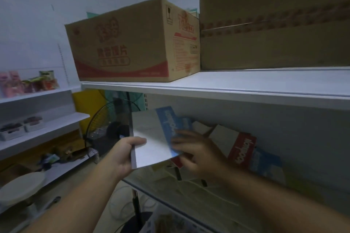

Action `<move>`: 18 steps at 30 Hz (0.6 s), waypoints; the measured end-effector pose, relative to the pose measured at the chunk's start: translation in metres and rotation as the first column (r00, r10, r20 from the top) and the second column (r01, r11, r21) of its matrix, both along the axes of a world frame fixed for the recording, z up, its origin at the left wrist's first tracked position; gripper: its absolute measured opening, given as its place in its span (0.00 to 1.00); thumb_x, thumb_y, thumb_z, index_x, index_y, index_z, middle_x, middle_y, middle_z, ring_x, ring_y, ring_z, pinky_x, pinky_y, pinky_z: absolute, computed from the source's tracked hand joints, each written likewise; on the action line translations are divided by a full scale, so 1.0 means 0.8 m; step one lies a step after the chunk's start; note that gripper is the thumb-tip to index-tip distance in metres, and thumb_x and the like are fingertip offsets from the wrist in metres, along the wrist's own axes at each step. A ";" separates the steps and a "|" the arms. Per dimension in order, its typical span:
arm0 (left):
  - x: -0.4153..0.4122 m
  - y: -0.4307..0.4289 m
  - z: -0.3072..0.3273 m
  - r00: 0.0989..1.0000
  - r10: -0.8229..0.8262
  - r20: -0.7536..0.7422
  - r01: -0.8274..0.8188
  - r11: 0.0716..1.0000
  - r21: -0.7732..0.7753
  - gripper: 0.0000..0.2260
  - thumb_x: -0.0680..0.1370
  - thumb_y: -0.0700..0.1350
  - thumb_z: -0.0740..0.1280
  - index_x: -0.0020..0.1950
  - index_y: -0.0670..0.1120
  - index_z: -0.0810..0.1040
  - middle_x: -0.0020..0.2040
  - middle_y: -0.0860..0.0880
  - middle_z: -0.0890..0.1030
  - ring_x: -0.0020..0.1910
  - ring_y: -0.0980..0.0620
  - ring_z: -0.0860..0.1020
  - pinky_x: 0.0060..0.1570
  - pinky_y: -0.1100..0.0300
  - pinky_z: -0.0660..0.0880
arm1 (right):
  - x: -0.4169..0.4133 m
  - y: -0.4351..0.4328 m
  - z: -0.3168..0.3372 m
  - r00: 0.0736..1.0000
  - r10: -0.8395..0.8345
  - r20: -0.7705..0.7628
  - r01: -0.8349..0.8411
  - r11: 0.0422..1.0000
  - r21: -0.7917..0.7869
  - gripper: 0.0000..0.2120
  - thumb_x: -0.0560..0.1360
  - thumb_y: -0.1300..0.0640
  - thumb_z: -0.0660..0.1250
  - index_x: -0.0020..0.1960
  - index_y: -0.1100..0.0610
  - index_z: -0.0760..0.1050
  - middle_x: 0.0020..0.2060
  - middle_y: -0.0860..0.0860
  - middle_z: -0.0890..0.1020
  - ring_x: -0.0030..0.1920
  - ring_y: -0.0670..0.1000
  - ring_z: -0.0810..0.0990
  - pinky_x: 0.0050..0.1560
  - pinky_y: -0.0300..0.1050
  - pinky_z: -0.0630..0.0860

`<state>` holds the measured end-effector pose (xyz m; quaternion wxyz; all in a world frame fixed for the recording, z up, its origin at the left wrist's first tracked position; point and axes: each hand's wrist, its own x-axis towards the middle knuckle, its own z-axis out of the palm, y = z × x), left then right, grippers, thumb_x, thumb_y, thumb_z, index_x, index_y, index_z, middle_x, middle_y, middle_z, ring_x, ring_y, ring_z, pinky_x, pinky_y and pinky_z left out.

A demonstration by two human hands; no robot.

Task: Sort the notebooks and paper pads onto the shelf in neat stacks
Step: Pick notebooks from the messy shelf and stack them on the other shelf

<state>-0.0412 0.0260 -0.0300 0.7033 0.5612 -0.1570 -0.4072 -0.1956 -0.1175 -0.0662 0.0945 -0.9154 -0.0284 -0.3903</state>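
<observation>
Your left hand (122, 156) has its fingers curled round the near left edge of a white paper pad with a blue band (151, 138), thumb on top of the cover, so that hand grips it firmly. Your right hand (198, 152) lies on the pad's blue side with its fingers (179, 139) spread over the band. Blur hides whether they pinch the edge or only rest there, so I cannot tell. The pad is in the air, tilted, in front of the mouth of the lower shelf (198, 200), not lying on it. Beyond your right hand, on that shelf, a red notebook (240, 149) sits just beside a blue notebook (265, 162), with pale pads (225, 135) behind them, all lying unevenly. Overhead, the upper shelf board (246, 85) carries a printed cardboard box (128, 43) and, just beside it on the right, a plain larger box (274, 24). A standing fan (106, 125) shows past the shelf's left end.
</observation>
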 end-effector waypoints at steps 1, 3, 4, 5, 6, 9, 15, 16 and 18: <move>0.008 -0.002 0.000 0.999 0.034 0.031 -0.034 0.999 -0.005 0.08 0.78 0.36 0.60 0.57 0.39 0.71 0.46 0.38 0.78 0.45 0.38 0.77 0.41 0.46 0.73 | 0.009 -0.005 -0.001 0.999 -0.037 -0.020 0.037 0.999 -0.002 0.18 0.71 0.58 0.60 0.57 0.59 0.81 0.62 0.55 0.78 0.66 0.53 0.72 0.66 0.50 0.67; 0.027 -0.002 -0.004 0.993 0.102 0.058 -0.101 0.995 -0.014 0.11 0.77 0.33 0.60 0.58 0.40 0.71 0.45 0.39 0.78 0.44 0.38 0.76 0.41 0.47 0.74 | 0.028 -0.014 0.000 0.967 -0.213 -0.140 0.224 0.972 0.069 0.24 0.73 0.54 0.57 0.67 0.57 0.73 0.70 0.55 0.69 0.71 0.52 0.65 0.70 0.49 0.62; 0.038 -0.001 -0.006 0.989 0.131 0.068 -0.131 0.991 0.002 0.11 0.77 0.33 0.60 0.59 0.40 0.70 0.45 0.39 0.77 0.43 0.38 0.76 0.41 0.47 0.74 | 0.038 -0.021 0.002 0.917 -0.321 -0.237 0.355 0.928 0.117 0.25 0.75 0.53 0.58 0.71 0.56 0.67 0.71 0.55 0.66 0.71 0.54 0.64 0.70 0.48 0.64; 0.049 0.002 -0.006 0.986 0.150 0.072 -0.152 0.988 0.020 0.11 0.77 0.34 0.60 0.59 0.41 0.70 0.44 0.38 0.77 0.43 0.37 0.76 0.40 0.47 0.74 | 0.047 -0.029 0.005 0.841 -0.437 -0.321 0.493 0.862 0.120 0.26 0.76 0.51 0.60 0.72 0.56 0.64 0.70 0.55 0.67 0.69 0.55 0.66 0.66 0.49 0.68; 0.061 0.004 -0.008 0.985 0.155 0.070 -0.158 0.987 0.034 0.11 0.77 0.35 0.60 0.59 0.41 0.70 0.45 0.38 0.77 0.43 0.37 0.76 0.40 0.46 0.74 | 0.056 -0.035 0.008 0.746 -0.536 -0.396 0.607 0.791 0.074 0.27 0.76 0.46 0.62 0.71 0.55 0.62 0.66 0.56 0.70 0.65 0.57 0.70 0.61 0.50 0.72; 0.096 0.008 -0.015 0.991 0.120 0.062 -0.124 0.991 0.057 0.09 0.76 0.36 0.60 0.56 0.41 0.72 0.47 0.36 0.77 0.45 0.35 0.76 0.42 0.44 0.75 | 0.078 -0.046 0.019 0.513 -0.642 -0.570 0.748 0.660 -0.069 0.36 0.71 0.33 0.62 0.68 0.56 0.65 0.61 0.56 0.74 0.59 0.56 0.75 0.56 0.48 0.74; 0.158 0.015 -0.029 1.000 -0.014 0.010 0.013 0.993 0.121 0.09 0.74 0.36 0.59 0.51 0.39 0.75 0.46 0.35 0.79 0.44 0.35 0.77 0.46 0.44 0.75 | 0.114 -0.046 0.035 0.471 -0.609 -0.638 0.809 0.587 0.037 0.32 0.67 0.39 0.72 0.63 0.57 0.70 0.57 0.53 0.77 0.55 0.52 0.77 0.44 0.40 0.71; 0.169 0.018 -0.031 0.999 -0.033 -0.006 0.033 0.992 0.124 0.10 0.73 0.36 0.59 0.52 0.39 0.76 0.47 0.34 0.79 0.45 0.34 0.77 0.48 0.43 0.74 | 0.118 -0.047 0.040 0.456 -0.571 -0.683 0.825 0.560 0.082 0.32 0.67 0.41 0.73 0.63 0.57 0.70 0.57 0.53 0.77 0.55 0.52 0.77 0.43 0.39 0.69; 0.192 0.022 -0.035 0.998 -0.060 -0.019 0.062 0.990 0.129 0.14 0.70 0.36 0.61 0.54 0.39 0.76 0.49 0.33 0.79 0.48 0.32 0.77 0.52 0.40 0.74 | 0.125 -0.048 0.049 0.426 -0.501 -0.754 0.860 0.482 0.166 0.32 0.67 0.44 0.75 0.63 0.59 0.70 0.58 0.54 0.77 0.55 0.53 0.77 0.43 0.39 0.69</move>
